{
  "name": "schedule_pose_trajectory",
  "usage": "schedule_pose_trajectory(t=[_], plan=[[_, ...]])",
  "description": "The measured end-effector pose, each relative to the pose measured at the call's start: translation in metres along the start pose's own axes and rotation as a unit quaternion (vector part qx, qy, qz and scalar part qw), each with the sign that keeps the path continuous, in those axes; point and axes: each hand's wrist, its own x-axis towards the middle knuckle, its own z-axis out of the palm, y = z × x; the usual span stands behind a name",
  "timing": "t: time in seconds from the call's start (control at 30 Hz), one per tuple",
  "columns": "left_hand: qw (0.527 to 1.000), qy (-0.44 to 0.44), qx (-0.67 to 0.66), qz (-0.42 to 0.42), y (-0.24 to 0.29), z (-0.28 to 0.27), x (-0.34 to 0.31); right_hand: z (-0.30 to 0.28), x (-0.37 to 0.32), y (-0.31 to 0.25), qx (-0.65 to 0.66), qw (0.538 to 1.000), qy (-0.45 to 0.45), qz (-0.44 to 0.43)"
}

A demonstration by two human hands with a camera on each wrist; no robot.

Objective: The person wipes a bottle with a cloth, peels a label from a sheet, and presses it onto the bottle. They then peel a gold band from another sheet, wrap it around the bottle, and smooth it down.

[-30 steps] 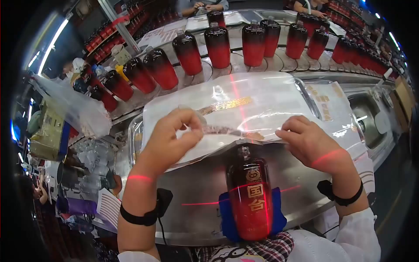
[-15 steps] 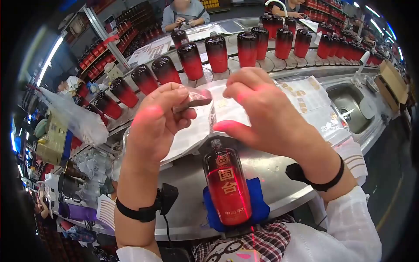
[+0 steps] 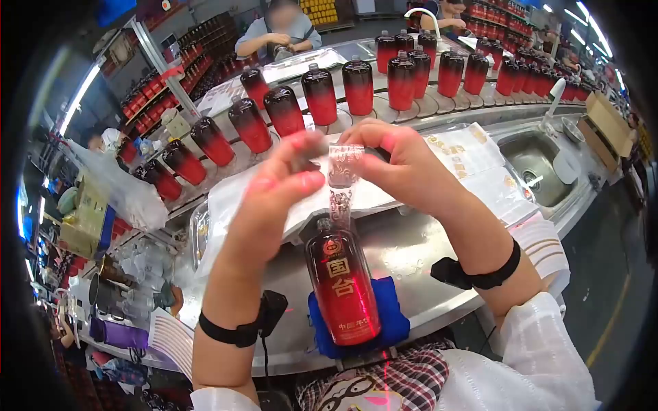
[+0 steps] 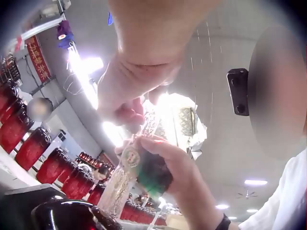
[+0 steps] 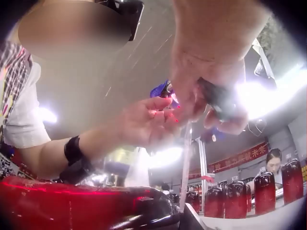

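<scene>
Motion blur softens the left hand (image 3: 275, 186); whether its fingertips touch the clear patterned strip (image 3: 340, 200) cannot be determined. The right hand (image 3: 406, 164) partly covers the strip's upper portion. A dark object (image 5: 218, 99) in the right hand is partly hidden by the fingers, its kind indeterminate. The bottle (image 3: 343, 294) conceals the middle of the blue cloth (image 3: 393, 312); both wrist views crop the bottle's body. Distant bottles (image 3: 543, 83) overlap, too small to count. The seated person's (image 3: 255, 45) head is blurred.

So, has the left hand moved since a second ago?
Yes: the left hand has moved rightward in the head view, nearer the neck of the front bottle.
</scene>
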Motion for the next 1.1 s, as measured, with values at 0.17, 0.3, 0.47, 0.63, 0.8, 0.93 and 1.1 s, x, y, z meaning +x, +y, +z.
schedule_pose_trajectory(t=[0.17, 0.3, 0.47, 0.63, 0.8, 0.93, 1.1], plan=[[0.989, -0.061, -0.021, -0.134, -0.011, 0.008, -0.009, -0.006, -0.002, 0.0, 0.127, 0.989, 0.018, 0.071], [0.986, -0.049, 0.006, -0.157, -0.009, 0.011, -0.011, -0.01, 0.0, 0.009, 0.153, 0.983, 0.057, 0.08], [0.982, -0.045, 0.021, -0.183, -0.011, 0.004, -0.01, -0.022, 0.003, 0.02, 0.128, 0.985, 0.062, 0.1], [0.976, -0.04, 0.048, -0.209, -0.014, -0.005, -0.004, -0.031, 0.006, 0.035, 0.097, 0.987, 0.041, 0.119], [0.975, -0.031, 0.11, -0.189, -0.024, -0.016, 0.004, -0.035, 0.011, 0.04, 0.05, 0.99, 0.021, 0.132], [0.968, -0.021, 0.221, -0.115, -0.041, -0.039, 0.024, -0.044, 0.029, 0.067, -0.028, 0.998, -0.002, 0.064], [0.92, 0.037, 0.381, -0.08, -0.081, -0.075, 0.063, -0.039, 0.064, 0.131, -0.235, 0.967, -0.074, 0.071]])
